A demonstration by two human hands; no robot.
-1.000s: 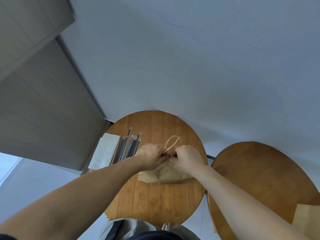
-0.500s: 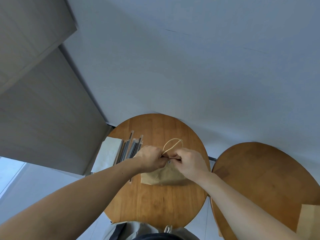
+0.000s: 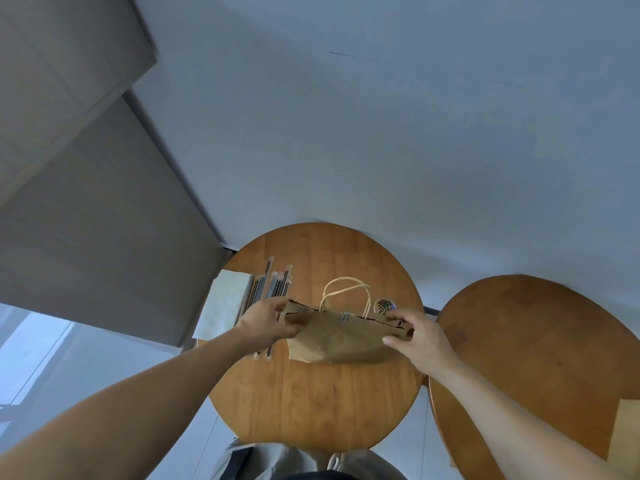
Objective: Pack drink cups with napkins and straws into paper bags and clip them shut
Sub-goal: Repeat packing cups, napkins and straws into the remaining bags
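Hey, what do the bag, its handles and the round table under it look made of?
Bag: matte brown kraft paper, going by its creases. Handles: pale twisted cord, probably paper. Table: wood, smooth warm finish with visible grain; possibly veneer.

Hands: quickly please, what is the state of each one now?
Left hand: holds the left end of the paper bag.
Right hand: pinches the right end of the same bag.
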